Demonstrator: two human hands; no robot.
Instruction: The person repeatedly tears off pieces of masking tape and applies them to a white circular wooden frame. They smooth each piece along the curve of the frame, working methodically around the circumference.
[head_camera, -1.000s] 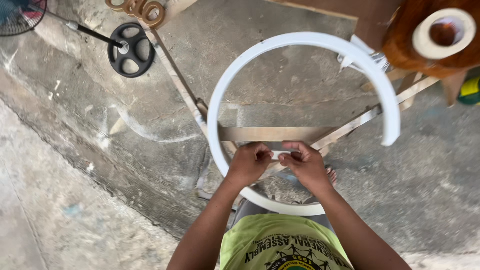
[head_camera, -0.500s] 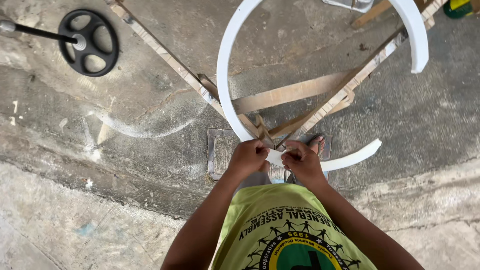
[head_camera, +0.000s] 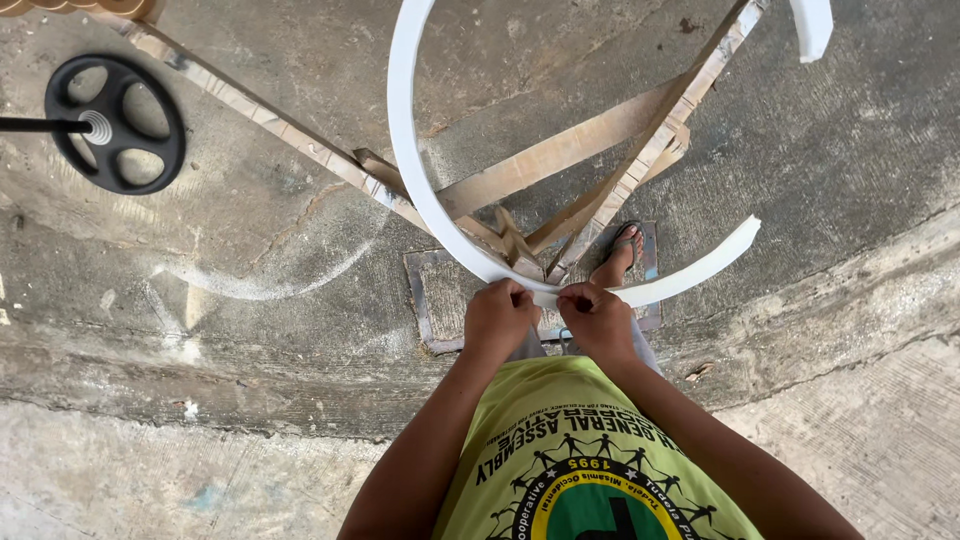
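Between both hands (head_camera: 548, 318), the white curved strip (head_camera: 412, 190) bends into an open hoop.

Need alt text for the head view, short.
Both hands, left hand and right hand, pinch a curved white strip above crossed wooden slats on a concrete floor. A black wheel lies at upper left.
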